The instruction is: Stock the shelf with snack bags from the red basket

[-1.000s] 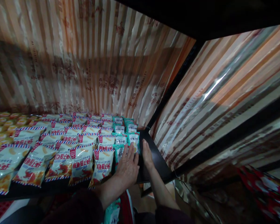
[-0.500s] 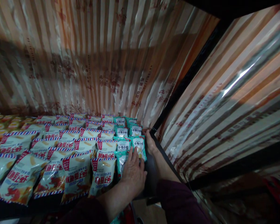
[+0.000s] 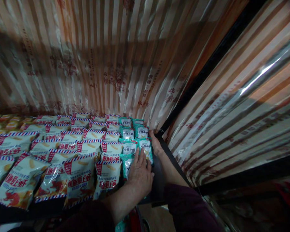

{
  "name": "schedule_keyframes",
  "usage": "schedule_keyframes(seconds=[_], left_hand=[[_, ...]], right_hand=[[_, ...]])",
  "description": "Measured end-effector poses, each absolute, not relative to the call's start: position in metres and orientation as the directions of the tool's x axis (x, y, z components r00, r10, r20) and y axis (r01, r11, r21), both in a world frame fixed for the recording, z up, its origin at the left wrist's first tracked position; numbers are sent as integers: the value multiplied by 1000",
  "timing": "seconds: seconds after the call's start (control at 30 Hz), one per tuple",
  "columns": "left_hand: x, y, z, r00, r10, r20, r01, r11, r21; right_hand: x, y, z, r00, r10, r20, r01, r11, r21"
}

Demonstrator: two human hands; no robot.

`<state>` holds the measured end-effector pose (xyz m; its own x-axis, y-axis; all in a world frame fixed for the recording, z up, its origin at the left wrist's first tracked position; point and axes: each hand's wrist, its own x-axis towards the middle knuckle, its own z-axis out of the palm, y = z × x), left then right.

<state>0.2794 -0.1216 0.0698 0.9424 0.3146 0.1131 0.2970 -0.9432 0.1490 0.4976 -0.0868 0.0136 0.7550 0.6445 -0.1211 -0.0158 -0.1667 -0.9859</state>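
The grip was loose: the left hand lay, fingers extended, over the front teal packets, and the right hand, also unclenched, flanked their right side. Those packets sat in two columns ahead of the left hand. Leftward were white snack bags, then yellow packs; beneath both hands, a black shelf.

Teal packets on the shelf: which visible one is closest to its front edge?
The front-left teal packet, partly covered by the left hand; the other visible ones lie farther back.
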Motion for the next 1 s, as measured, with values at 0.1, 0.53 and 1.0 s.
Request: schedule_keyframes(seconds=[0.1,0.53,1.0], left_hand=[[279,-121,70,941,311,133,290,-944,158],[280,-126,65,934,299,195,286,-954,93],[281,-121,64,925,333,186,319,-942,102]], right_hand=[[494,-91,14,778,619,-110,-14,-157,-988],[469,-143,2,845,535,-14,80,-153,-985],[453,-140,13,795,605,-46,85,-187,-979]])
